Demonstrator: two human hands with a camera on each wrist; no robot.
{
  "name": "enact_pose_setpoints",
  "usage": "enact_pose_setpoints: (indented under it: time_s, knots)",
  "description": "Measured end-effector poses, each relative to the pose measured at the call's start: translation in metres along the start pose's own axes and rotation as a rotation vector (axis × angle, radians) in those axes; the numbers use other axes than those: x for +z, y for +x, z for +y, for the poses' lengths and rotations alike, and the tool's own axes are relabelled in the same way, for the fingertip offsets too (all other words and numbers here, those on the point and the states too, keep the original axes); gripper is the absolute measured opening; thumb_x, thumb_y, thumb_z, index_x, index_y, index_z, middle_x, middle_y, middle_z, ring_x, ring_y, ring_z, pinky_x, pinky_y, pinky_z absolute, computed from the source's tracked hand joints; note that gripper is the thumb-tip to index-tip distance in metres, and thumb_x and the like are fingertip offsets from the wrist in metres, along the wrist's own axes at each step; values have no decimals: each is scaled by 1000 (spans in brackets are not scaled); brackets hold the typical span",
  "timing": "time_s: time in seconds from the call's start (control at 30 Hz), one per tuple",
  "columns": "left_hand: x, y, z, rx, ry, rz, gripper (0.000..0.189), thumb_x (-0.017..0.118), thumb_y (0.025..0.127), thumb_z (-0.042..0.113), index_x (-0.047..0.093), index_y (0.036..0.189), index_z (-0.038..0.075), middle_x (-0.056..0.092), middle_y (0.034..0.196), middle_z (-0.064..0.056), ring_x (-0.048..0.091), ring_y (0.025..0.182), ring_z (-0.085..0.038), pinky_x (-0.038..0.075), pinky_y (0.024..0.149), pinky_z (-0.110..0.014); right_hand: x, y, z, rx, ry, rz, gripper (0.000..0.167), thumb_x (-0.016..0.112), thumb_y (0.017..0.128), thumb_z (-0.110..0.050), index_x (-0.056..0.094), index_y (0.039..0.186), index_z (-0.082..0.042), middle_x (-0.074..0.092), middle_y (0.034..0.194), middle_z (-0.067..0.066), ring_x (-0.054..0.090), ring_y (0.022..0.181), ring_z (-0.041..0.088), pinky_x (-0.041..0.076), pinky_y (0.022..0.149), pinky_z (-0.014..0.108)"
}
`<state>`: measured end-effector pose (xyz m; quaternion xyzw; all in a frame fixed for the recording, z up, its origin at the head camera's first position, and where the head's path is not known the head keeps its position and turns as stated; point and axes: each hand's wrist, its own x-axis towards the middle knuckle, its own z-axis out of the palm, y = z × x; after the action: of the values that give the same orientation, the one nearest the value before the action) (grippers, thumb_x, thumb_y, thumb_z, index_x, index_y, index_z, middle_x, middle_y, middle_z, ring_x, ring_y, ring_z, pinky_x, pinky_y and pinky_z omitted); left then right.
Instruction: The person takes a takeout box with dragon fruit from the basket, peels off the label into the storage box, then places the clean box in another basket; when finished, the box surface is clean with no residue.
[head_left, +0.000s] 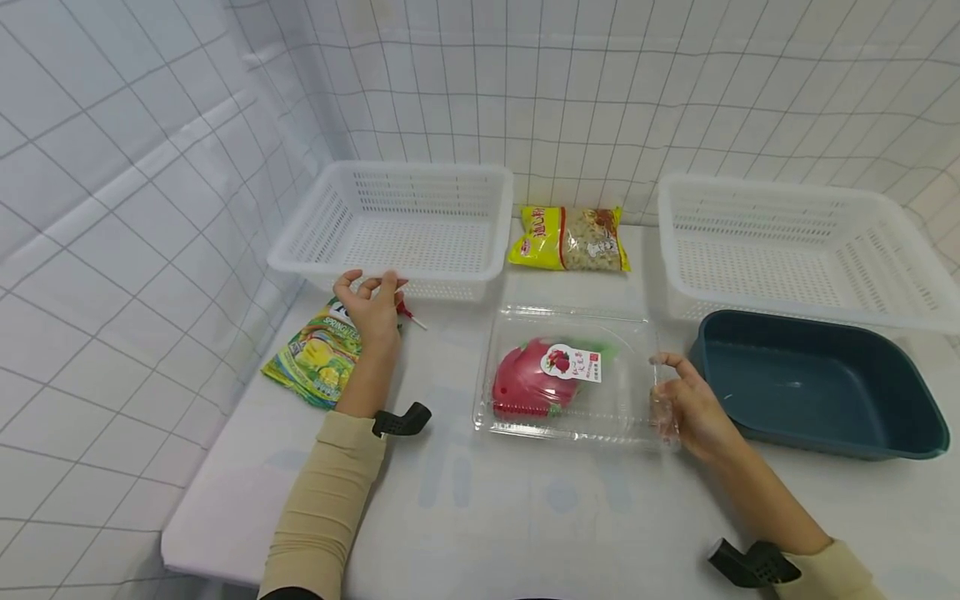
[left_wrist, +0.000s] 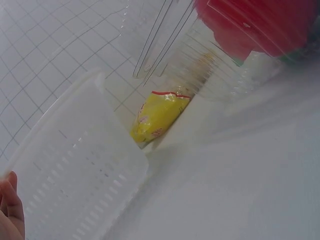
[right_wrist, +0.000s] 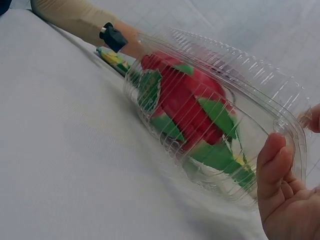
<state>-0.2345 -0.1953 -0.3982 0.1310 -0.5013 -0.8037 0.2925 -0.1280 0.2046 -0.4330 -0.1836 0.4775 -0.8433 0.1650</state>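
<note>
My right hand [head_left: 693, 408] grips the right edge of a clear plastic clamshell box [head_left: 626, 408], its thumb and fingers on either side. Inside lies a red dragon fruit [head_left: 525, 383] with green scales, under a white label on the lid; the right wrist view shows the dragon fruit [right_wrist: 185, 95] through the ribbed side. My left hand [head_left: 372, 310] is at the front rim of the left white basket [head_left: 480, 279], fingers curled over it. A red lollipop [head_left: 405, 310] with a white stick lies just beside that hand. Below it is a green and yellow bag [head_left: 318, 354], partly covered by the wrist.
A yellow snack bag [head_left: 572, 239] lies at the back between the left basket and a second white basket [head_left: 765, 250]. In front of that second basket stands a dark teal basin [head_left: 810, 383]. White gridded cloth [head_left: 585, 100] rises behind and at the left.
</note>
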Motion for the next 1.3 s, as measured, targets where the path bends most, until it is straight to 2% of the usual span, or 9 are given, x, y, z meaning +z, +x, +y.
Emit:
enact_pose_setpoints:
  time_s: [0.3,0.6,0.8,0.9,1.03,1.17,1.3]
  knots:
    - [1,-1,3,-45,6,13,43,66,91,2,33,116,15,52,86,-8,63,71,-19,50,62,-21,5,-2,-3,62,-72,138,35,33,93,3,41,120,-17,54,66,-8,52,48,1,42,41,14]
    - [2,0,5,-93,5,20,41,64,92,3,33,115,15,55,85,-8,64,70,-16,50,61,-20,9,-5,-4,119,-47,192,31,34,94,-1,41,120,-17,51,63,-9,49,47,0,41,41,12]
    - [4,-3,6,-109,25,7,38,62,93,1,32,112,15,54,86,-6,64,71,-14,48,59,-19,11,-6,-3,164,-79,265,24,38,96,-7,42,119,-13,51,64,-9,48,47,1,40,41,13]
    - [6,-6,6,-143,41,-1,36,61,93,0,32,109,14,51,88,-6,65,68,-13,45,58,-18,11,-7,-3,157,-88,293,22,40,97,-10,41,118,-13,52,66,-9,47,48,2,39,41,13]
    - [10,-12,6,-211,103,-22,32,60,93,2,32,104,13,48,92,-6,62,63,-10,44,57,-16,14,-9,0,108,-109,305,17,37,101,-13,39,118,-11,52,67,-8,47,50,2,38,42,14]
    - [14,-19,5,-274,198,-62,28,59,94,5,35,105,13,48,94,-6,61,62,-9,46,58,-17,21,-10,-1,95,-236,377,21,36,104,-22,34,121,-10,51,73,-5,45,52,4,38,44,17]
    - [21,-25,5,-340,294,-141,23,58,94,4,40,106,12,51,94,-5,63,63,-8,48,58,-17,28,-15,-2,112,-555,464,37,40,105,-26,31,133,-3,49,74,1,42,49,8,39,40,23]
